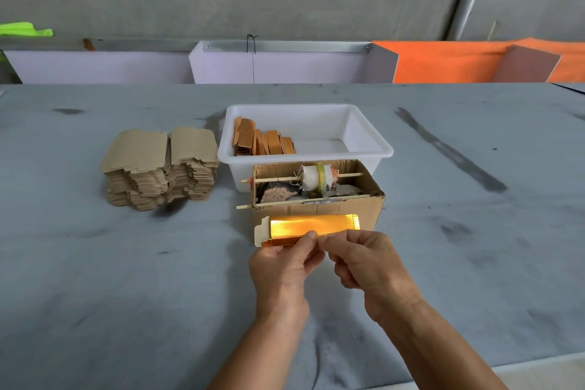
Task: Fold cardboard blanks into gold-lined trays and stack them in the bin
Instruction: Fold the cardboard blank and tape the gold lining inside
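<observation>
Left hand (286,266) and right hand (364,260), each grip pinched on glossy gold-lined tray (311,228) above grey counter (126,263), white plastic bin (304,136) holding folded trays (262,141) at its left, ragged stack of matte cardboard blanks (160,168) left of bin

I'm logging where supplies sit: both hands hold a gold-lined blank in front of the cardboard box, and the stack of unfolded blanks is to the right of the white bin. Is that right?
Not quite. The stack of unfolded blanks sits left of the white bin, not right, as the head view shows. The rest holds: the left hand and right hand hold the gold-lined blank in front of the cardboard box.
</observation>
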Demonstrator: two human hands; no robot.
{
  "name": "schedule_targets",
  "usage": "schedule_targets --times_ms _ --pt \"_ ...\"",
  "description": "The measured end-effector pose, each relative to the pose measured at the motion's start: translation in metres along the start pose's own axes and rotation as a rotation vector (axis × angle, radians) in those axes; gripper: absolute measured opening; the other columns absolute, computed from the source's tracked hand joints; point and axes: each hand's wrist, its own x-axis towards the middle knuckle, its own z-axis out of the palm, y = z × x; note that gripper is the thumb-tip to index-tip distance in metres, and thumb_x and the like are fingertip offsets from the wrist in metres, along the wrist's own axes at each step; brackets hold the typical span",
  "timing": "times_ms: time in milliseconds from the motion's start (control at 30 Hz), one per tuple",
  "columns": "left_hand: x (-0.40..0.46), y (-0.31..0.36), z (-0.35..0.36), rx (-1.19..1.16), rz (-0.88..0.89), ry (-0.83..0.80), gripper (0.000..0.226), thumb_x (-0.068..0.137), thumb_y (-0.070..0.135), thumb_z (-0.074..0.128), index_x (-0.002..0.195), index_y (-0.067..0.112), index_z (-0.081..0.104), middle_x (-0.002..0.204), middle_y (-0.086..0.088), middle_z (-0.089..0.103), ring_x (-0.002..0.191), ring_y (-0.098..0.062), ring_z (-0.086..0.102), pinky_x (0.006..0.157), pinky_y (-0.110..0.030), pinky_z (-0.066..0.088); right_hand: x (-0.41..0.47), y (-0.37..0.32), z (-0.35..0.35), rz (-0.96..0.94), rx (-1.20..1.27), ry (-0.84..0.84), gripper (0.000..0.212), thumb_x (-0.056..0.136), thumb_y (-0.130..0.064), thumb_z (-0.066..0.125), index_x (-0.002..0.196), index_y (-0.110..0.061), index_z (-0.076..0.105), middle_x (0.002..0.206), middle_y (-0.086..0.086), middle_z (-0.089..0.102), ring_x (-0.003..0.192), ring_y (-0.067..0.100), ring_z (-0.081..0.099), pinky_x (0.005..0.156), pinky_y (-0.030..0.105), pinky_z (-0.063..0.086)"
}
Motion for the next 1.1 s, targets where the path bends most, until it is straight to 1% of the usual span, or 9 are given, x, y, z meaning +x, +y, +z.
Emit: schedule_targets --times_ms 67,167,333,467,567,700,767,933,1100 --pt "-0.0009 -0.0006 -0.0016 -0.010 -0.010 -0.002 0.008 0.078 -0.006 0.067 0.085 -0.010 0.066 0.081 -0.023 0.069 0.072 -0.030 0.068 0.065 -0.031 0.060 0.0000 0.0008 0.0008 0.005 -0.012 0.005 0.044 0.081 -0.005 0.066 0.040 -0.016 0.055 0.044 -0.001 0.041 0.034 0.008 0.029 0.035 0.017 0.026" --pt "-0.0016 -0.0024 -0.0031 -0.009 -0.008 -0.008 0.008 0.079 -0.006 0.066 0.086 -0.010 0.065 0.081 -0.022 0.069 0.071 -0.028 0.069 0.067 -0.033 0.060 -0.0003 0.0016 0.0025 0.006 -0.025 0.016 0.044 0.081 -0.005 0.066 0.039 -0.017 0.057 0.042 -0.002 0.043 0.034 0.008 0.031 0.035 0.017 0.027" --pt "-0.0021 -0.0033 -0.0039 -0.022 0.005 -0.018 0.002 0.080 -0.005 0.065 0.082 -0.004 0.067 0.077 -0.018 0.070 0.072 -0.028 0.070 0.067 -0.033 0.060 0.0010 0.0029 0.0033 0.039 -0.016 0.042 0.031 0.080 -0.004 0.066 0.051 -0.007 0.053 0.046 0.002 0.039 0.034 0.009 0.028 0.035 0.018 0.024" --pt "-0.0012 -0.0032 -0.0050 -0.045 0.008 -0.028 0.008 0.081 -0.005 0.064 0.075 0.000 0.067 0.071 -0.015 0.070 0.068 -0.026 0.070 0.065 -0.033 0.060 0.0022 0.0031 0.0050 0.055 -0.029 0.041 0.026 0.080 -0.004 0.066 0.059 -0.004 0.051 0.049 0.003 0.037 0.035 0.009 0.027 0.035 0.019 0.023" --pt "-0.0004 -0.0035 -0.0060 -0.048 0.010 -0.034 0.007 0.081 -0.005 0.064 0.079 0.000 0.067 0.073 -0.015 0.071 0.070 -0.026 0.071 0.065 -0.033 0.060 0.0029 0.0027 0.0060 0.061 -0.029 0.034 0.020 0.080 -0.004 0.066 0.064 -0.003 0.054 0.051 0.005 0.037 0.035 0.009 0.028 0.035 0.019 0.024" --pt "-0.0005 -0.0038 -0.0063 -0.059 0.001 -0.041 0.008 0.082 -0.004 0.063 0.077 0.000 0.067 0.073 -0.015 0.071 0.069 -0.025 0.071 0.061 -0.031 0.059 0.0031 0.0033 0.0063 0.073 -0.031 0.039 0.019 0.079 -0.004 0.067 0.063 -0.002 0.056 0.050 0.005 0.036 0.035 0.009 0.028 0.036 0.018 0.023" --pt "-0.0011 -0.0039 -0.0060 -0.069 -0.010 -0.038 0.009 0.082 -0.004 0.063 0.076 0.001 0.067 0.072 -0.014 0.072 0.068 -0.024 0.071 0.059 -0.029 0.058 0.0033 0.0038 0.0062 0.077 -0.033 0.046 0.022 0.078 -0.003 0.067 0.060 -0.003 0.054 0.049 0.004 0.036 0.034 0.009 0.028 0.036 0.018 0.023" --pt "-0.0026 -0.0044 -0.0056 -0.083 -0.018 -0.033 0.007 0.083 -0.002 0.063 0.077 0.001 0.066 0.070 -0.012 0.072 0.068 -0.023 0.071 0.059 -0.028 0.059 0.0045 0.0032 0.0069 0.090 -0.033 0.059 0.018 0.078 -0.004 0.066 0.063 -0.002 0.056 0.049 0.004 0.037 0.034 0.009 0.028 0.036 0.019 0.023" --pt "-0.0042 -0.0039 -0.0043 -0.096 -0.028 -0.030 0.011 0.084 -0.003 0.062 0.075 0.002 0.066 0.068 -0.010 0.072 0.066 -0.021 0.071 0.059 -0.028 0.059 0.0057 0.0050 0.0070 0.088 -0.052 0.070 0.018 0.077 -0.005 0.067 0.061 -0.001 0.059 0.047 0.004 0.040 0.034 0.009 0.031 0.037 0.018 0.025"
